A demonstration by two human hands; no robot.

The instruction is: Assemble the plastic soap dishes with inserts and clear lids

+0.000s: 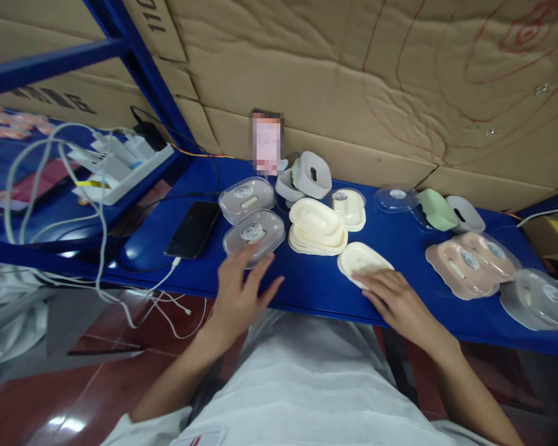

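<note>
Head view: the step in hand appears to be handling a single cream tray (356, 259), which lies near the front edge of the blue table (307, 288), just to the right of a stack of cream trays (316, 243). The right hand (394, 296) has its fingers laid over the near right end of that tray; whether they pinch the rim or only rest on it, I cannot tell. The left hand (239, 288) is loose and grips nothing, its fingers spread at the near side of a grey box with a clear lid (270, 237); whether a fingertip touches the box is unclear. A second lidded box (242, 205) sits behind that one, and a dark phone (195, 228) lies to their left. As I judge it, the next move calls for a sure hold on the tray's thin rim by the right hand, with the left free to steady either the tray or the nearer box. The stack looks uneven, its top tray set askew, so a sideways knock from the right hand could make it slide
</note>
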